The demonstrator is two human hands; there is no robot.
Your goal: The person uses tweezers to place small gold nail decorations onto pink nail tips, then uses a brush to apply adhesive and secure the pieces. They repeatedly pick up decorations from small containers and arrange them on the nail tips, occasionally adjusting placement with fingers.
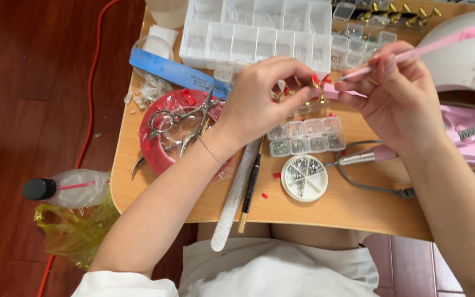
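Your left hand (259,99) pinches a small gold nail stand (321,96) with a red tip, fingers closed narrow on it above the far middle of the table (358,212), while your right hand (399,91) grips a thin pink brush (413,53) like a pen, its tip just beside the red piece. Both look light and stiff, the little tip likely fragile and slick, so hold it low by the stem. Just near lie clear bead boxes (306,136) and a round white gem wheel (304,177); left sit a red dish (163,137) with scissors (180,116), and a blue file (177,71).
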